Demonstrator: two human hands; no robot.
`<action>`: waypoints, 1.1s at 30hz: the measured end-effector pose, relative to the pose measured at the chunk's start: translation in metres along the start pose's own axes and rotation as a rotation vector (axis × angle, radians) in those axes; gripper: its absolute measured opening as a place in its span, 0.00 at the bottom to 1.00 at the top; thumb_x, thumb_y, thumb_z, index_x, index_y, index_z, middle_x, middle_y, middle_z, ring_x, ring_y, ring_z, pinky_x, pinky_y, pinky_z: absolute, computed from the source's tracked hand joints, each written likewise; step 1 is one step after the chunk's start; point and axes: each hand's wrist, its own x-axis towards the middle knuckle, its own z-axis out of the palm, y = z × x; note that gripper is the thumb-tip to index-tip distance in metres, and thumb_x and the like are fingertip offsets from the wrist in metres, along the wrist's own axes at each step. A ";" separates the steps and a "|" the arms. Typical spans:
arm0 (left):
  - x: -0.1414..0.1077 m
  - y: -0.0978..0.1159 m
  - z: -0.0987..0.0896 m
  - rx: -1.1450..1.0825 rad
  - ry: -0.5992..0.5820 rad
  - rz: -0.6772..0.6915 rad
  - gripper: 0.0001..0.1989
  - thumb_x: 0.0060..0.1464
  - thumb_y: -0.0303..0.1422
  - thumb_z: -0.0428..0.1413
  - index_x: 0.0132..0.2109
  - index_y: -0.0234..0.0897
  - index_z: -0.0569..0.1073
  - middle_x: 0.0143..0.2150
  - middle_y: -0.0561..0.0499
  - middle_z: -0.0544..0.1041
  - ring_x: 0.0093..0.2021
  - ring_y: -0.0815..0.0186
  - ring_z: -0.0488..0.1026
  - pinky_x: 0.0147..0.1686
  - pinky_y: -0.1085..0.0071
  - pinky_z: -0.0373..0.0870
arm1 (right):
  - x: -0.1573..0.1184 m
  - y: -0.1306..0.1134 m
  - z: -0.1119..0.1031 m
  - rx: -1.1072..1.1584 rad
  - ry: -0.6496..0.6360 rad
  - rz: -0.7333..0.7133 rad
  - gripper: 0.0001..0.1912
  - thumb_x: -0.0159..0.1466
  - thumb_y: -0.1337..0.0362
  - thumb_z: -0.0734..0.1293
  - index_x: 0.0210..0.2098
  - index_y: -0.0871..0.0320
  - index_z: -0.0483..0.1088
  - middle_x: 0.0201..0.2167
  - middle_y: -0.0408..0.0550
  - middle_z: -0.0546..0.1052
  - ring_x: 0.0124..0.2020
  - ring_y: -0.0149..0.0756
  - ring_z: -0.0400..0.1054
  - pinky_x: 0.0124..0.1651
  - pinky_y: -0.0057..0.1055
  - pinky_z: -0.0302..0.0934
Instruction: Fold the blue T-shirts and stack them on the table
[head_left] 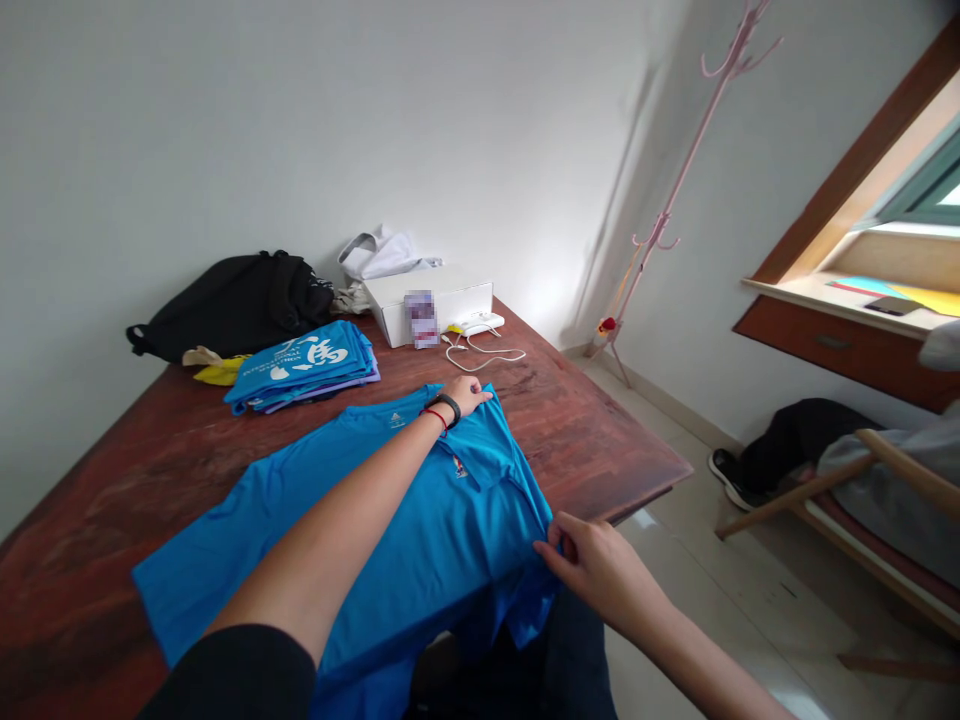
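Note:
A blue T-shirt [420, 530] lies spread on the dark red wooden table [585, 440], its lower part hanging over the near edge. With fingers closed, my left hand [466, 396] pinches the shirt at its far shoulder, beside the collar. On that wrist are a dark band and a red string. My right hand [581, 550] grips the shirt's right side edge between thumb and fingers, just off the table's near edge. Some cloth is folded over near the small chest logo. Fabric hangs below my right hand.
A stack of folded shirts [300, 365] sits beyond the blue one, near a black backpack [232, 305]. Behind are a white box [465, 293], a white cable [487, 355] and a white bag [382, 252]. A pink coat stand [667, 215] and a chair with a seated person [877, 480] are right.

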 end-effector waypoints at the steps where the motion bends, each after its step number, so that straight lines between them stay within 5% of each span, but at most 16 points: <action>1: -0.001 0.000 0.000 0.006 0.015 0.007 0.15 0.59 0.46 0.59 0.37 0.38 0.78 0.38 0.49 0.80 0.38 0.61 0.76 0.39 0.69 0.70 | -0.003 0.004 0.003 0.050 0.020 0.003 0.17 0.67 0.51 0.64 0.27 0.54 0.66 0.21 0.41 0.73 0.24 0.34 0.66 0.29 0.29 0.50; 6: -0.005 -0.004 -0.001 0.066 0.095 0.085 0.15 0.52 0.47 0.66 0.38 0.40 0.79 0.54 0.45 0.74 0.55 0.54 0.70 0.56 0.62 0.65 | -0.019 0.035 0.017 0.205 0.091 0.092 0.25 0.69 0.43 0.58 0.24 0.55 0.63 0.19 0.42 0.70 0.23 0.35 0.64 0.28 0.30 0.53; 13: -0.009 -0.003 -0.002 0.098 0.096 0.148 0.09 0.57 0.42 0.62 0.39 0.41 0.79 0.48 0.48 0.77 0.53 0.55 0.71 0.54 0.62 0.65 | -0.025 0.070 0.041 0.541 -0.106 0.041 0.19 0.64 0.47 0.65 0.43 0.56 0.73 0.39 0.50 0.80 0.37 0.42 0.75 0.38 0.34 0.66; 19: -0.007 0.001 -0.007 0.117 0.063 0.133 0.10 0.56 0.41 0.63 0.41 0.41 0.77 0.47 0.48 0.78 0.50 0.56 0.73 0.50 0.63 0.67 | -0.024 0.072 0.078 0.358 0.114 0.166 0.16 0.59 0.49 0.70 0.35 0.54 0.67 0.29 0.46 0.78 0.33 0.44 0.74 0.37 0.36 0.64; 24: 0.005 -0.004 -0.014 0.139 -0.013 0.068 0.23 0.52 0.48 0.65 0.49 0.40 0.74 0.43 0.47 0.79 0.44 0.54 0.76 0.46 0.62 0.68 | -0.032 0.067 0.093 0.307 0.279 0.148 0.16 0.63 0.48 0.68 0.41 0.52 0.66 0.34 0.46 0.76 0.33 0.42 0.73 0.36 0.35 0.64; 28: 0.013 -0.005 -0.022 0.157 -0.101 0.146 0.14 0.51 0.44 0.66 0.35 0.39 0.76 0.35 0.49 0.79 0.39 0.57 0.76 0.42 0.67 0.67 | -0.035 0.062 0.097 0.272 0.349 0.063 0.14 0.67 0.50 0.65 0.32 0.52 0.65 0.30 0.45 0.72 0.30 0.40 0.70 0.33 0.33 0.63; 33: 0.012 -0.008 -0.038 0.149 -0.038 0.266 0.07 0.59 0.37 0.60 0.40 0.38 0.74 0.40 0.49 0.79 0.41 0.60 0.75 0.40 0.70 0.65 | -0.036 0.055 0.100 0.212 0.368 -0.081 0.14 0.69 0.56 0.62 0.29 0.53 0.61 0.31 0.45 0.71 0.31 0.38 0.69 0.35 0.31 0.64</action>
